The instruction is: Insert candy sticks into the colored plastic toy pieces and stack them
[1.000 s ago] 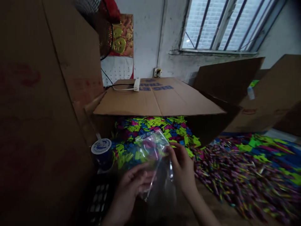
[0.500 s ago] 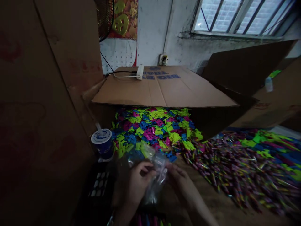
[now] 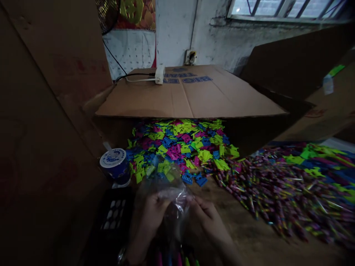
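Between my two hands is a clear plastic bag (image 3: 177,201), crinkled and shiny. My left hand (image 3: 155,208) pinches its left side, while my right hand (image 3: 203,210) grips the right side with thumb and fingers together. Through and behind the bag lies a heap of small flat plastic pieces (image 3: 174,147) in yellow-green, blue and pink. Below the hands, at the bottom edge, the tips of several coloured sticks (image 3: 179,258) show; the dark makes their kind unclear.
A cardboard box (image 3: 191,98) lies open over the plastic heap, with a white power strip (image 3: 160,74) on top. To the left stand a lidded blue cup (image 3: 115,166) with a straw and a dark keypad device (image 3: 113,214). Thin wrapped sticks (image 3: 277,192) are piled at right.
My hands have moved slightly down and left, and the bag looks more spread between them. The whole view has tilted downward a little, showing more of the coloured sticks' tips.
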Demonstrator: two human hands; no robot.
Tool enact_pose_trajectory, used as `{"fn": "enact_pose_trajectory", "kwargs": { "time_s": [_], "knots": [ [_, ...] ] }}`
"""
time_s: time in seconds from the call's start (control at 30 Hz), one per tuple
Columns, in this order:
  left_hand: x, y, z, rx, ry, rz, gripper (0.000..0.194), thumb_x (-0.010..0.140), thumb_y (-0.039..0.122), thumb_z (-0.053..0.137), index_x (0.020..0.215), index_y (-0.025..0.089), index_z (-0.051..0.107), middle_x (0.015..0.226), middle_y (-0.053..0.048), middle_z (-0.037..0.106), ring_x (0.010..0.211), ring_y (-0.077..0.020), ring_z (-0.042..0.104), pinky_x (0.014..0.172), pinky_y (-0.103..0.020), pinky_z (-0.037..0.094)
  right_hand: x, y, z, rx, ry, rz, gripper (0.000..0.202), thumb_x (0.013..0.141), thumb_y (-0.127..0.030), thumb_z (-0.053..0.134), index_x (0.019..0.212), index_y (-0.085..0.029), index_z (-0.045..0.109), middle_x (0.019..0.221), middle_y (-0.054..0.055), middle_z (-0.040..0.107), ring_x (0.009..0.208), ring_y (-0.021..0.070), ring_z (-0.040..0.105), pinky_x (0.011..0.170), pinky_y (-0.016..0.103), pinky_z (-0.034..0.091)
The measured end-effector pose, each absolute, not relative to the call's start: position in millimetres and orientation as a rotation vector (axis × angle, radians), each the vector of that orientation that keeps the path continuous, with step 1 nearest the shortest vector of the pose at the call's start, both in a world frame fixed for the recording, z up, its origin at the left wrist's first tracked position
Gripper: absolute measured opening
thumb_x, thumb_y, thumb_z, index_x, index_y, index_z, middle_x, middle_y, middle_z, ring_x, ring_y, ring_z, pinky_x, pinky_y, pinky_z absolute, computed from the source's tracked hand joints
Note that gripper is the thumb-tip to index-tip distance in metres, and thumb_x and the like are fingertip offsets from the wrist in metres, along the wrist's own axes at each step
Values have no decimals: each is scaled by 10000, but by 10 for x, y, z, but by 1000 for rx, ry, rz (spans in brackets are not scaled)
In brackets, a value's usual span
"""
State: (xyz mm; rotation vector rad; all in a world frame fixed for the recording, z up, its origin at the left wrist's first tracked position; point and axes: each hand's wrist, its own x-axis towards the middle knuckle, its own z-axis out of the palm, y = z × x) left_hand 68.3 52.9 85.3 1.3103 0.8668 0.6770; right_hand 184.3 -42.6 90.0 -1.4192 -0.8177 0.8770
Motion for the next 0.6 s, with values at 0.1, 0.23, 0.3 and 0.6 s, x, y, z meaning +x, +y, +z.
{"fn": "enact_pose_trajectory", "kwargs": {
  "time_s": [0.1,0.23,0.3,0.6],
  "knots": [
    [549,684,672,1178,1017,773,364,605,491,722,682,135,708,594,-24,679,551,-167,606,519,-246,479,2095,-498,699,-1347,-577,865,350,737,-522,639,732,-180,711,737,46,720,759,231,648,745,339,504],
    [463,715,532,1031,1043,850,399,642,520,691,790,150,683,841,-66,722,734,-220,661,655,-323,532,2202,-501,533,-1118,-281,957,304,728,-494,652,834,-210,681,813,40,720,764,228,662,725,367,519],
    [483,644,522,1244,1032,876,305,701,477,659,741,175,676,973,-80,713,887,-243,653,773,-348,518,2098,-454,566,-1109,-334,977,366,743,-500,630,980,-221,652,938,58,712,818,236,662,719,368,519],
    [405,634,570,1077,1133,1147,214,760,381,631,685,191,569,912,-34,706,763,-179,659,704,-296,535,2003,-450,486,-1814,-598,472,138,633,-333,644,687,-215,691,694,60,704,649,228,642,555,277,465]
  ]
}}
